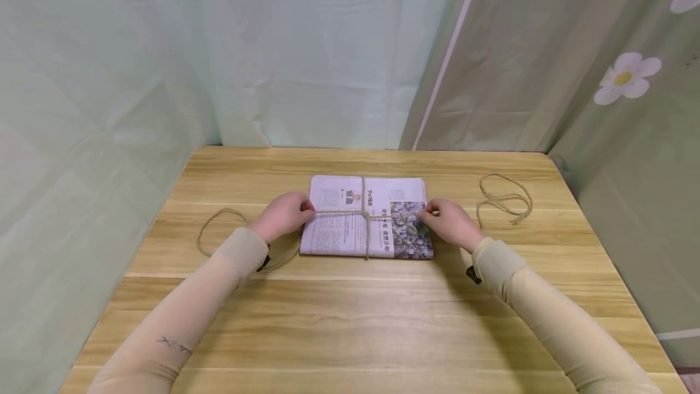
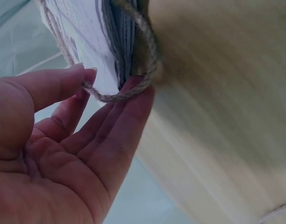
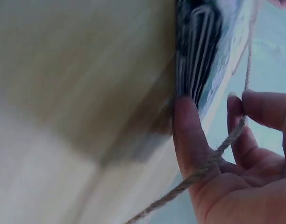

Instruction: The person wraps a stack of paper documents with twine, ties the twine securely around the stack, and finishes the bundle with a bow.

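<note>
1. Newspapers, one folded stack, lie flat on the one table, well in from its left and right edges and near its far edge.
2. Twine passes over the stack in two lines, one each way, and these meet at one crossing near the middle of the top.
3. One left hand, at the stack's left side, pinches the twine between thumb and forefinger; its other fingers reach beneath a bend of it, beside the paper edges.
4. One right hand, at the stack's right side, also pinches twine with thumb and forefinger; another of its fingers touches the paper edges.
5. Two loose lengths of twine lie on the table: one curves toward the left edge, the other loops near the far right corner.
6. Two sleeves reach in from the near side.
7. Cloth hangs beyond the far edge and along both side edges, with two white flowers on the right, one cut off by the view.
</note>
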A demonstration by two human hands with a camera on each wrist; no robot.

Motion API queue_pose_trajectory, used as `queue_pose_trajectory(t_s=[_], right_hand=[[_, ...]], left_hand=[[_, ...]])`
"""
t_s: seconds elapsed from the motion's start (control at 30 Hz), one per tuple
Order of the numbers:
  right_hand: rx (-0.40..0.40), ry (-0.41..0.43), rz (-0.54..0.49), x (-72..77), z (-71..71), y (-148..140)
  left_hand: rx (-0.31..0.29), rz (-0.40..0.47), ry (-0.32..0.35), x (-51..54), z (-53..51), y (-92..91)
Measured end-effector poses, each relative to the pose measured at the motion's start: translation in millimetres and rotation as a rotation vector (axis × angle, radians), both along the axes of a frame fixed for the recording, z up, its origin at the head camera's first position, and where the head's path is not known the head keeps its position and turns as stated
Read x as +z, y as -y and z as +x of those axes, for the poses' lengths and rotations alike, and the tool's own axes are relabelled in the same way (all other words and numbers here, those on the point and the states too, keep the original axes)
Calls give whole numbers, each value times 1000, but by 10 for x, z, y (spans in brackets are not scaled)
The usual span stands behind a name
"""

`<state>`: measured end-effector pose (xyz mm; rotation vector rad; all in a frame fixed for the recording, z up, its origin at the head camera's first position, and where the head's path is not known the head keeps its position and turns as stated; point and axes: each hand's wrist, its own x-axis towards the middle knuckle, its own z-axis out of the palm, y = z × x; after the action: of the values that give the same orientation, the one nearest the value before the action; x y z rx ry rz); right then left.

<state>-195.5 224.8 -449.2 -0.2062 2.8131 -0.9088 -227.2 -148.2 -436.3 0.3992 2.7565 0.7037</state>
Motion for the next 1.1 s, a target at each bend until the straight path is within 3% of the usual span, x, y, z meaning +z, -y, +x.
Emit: queue_pose_trajectory(t_s=[0.23,0.6,1.1], right_hand=[[-80,134,-236,8,42,-12],[-163,275,-496,-17,55,-51],[-230,307,-563,-39,-5,-119]], left_hand=[[23,47,24,-10,1,10],[39,75,68,7,9,7],[35,81,25,-11,-37,62]])
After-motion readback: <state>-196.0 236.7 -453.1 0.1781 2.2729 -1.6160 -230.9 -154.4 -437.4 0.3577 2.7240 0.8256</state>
